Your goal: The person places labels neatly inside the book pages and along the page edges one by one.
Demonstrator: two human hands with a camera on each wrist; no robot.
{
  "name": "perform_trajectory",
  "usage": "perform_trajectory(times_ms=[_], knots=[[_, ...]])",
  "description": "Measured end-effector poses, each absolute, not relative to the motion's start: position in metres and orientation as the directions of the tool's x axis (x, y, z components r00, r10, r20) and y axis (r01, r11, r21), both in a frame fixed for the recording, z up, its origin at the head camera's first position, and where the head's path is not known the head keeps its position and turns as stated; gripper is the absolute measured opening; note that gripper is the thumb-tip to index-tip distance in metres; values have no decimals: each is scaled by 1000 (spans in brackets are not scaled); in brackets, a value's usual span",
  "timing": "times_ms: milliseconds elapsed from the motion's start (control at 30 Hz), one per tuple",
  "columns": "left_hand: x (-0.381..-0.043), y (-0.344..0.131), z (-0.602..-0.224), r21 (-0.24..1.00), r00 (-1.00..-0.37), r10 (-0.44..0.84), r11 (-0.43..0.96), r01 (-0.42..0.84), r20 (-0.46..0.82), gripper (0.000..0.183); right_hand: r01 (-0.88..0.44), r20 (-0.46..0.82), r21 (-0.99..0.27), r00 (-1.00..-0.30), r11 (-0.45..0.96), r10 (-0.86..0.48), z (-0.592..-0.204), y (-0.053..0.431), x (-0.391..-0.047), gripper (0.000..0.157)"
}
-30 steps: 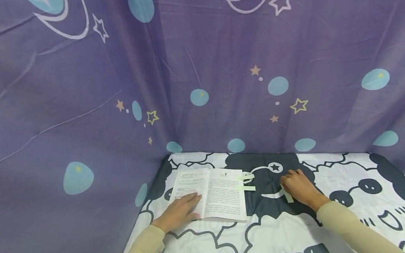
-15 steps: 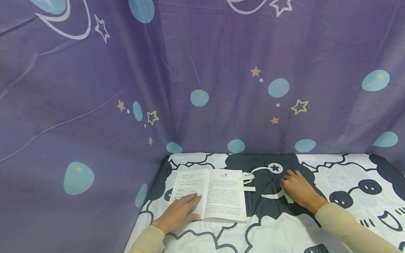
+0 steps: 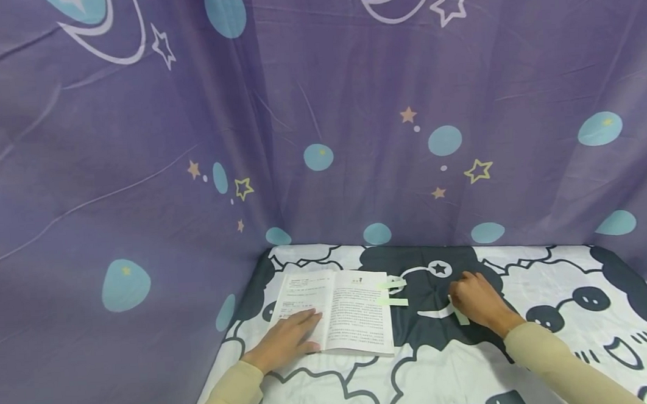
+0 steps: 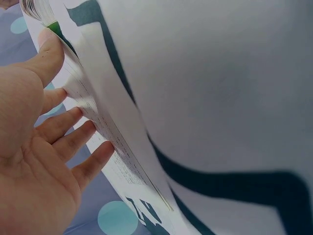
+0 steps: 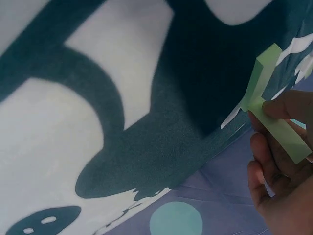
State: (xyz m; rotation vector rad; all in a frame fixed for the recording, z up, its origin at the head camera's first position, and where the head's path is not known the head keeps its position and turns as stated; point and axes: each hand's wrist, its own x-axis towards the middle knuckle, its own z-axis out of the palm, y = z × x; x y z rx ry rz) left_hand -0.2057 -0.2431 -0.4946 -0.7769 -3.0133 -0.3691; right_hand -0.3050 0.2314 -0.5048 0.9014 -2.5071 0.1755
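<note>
An open book (image 3: 357, 322) with printed text lies flat on the patterned cloth. My left hand (image 3: 288, 338) rests on its left page near the lower edge, and the left wrist view shows those fingers (image 4: 80, 134) spread and fairly straight against the paper. Two pale green sticky strips (image 3: 397, 302) stick out from the right page's edge. Right of the book, my right hand (image 3: 479, 300) pinches a pale green sticky strip (image 5: 283, 134) between thumb and fingers. Another green length (image 5: 261, 73) stands angled beside it; whether the two are joined, I cannot tell.
A white and dark cloth (image 3: 322, 391) with cartoon sheep covers the surface under the book and hands. Purple curtains (image 3: 353, 133) with stars and moons hang behind and at the left.
Both hands stay almost where they were. The end of the green strip below my right hand shifts slightly; the book has not moved.
</note>
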Motion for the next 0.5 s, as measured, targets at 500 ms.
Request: perform_trajectory(times_ms=[500], knots=[[-205,-243,-492,236,-876,477,846,478,67,71,-621,470,-13,-695,783,-544,-503,234,-307,19]])
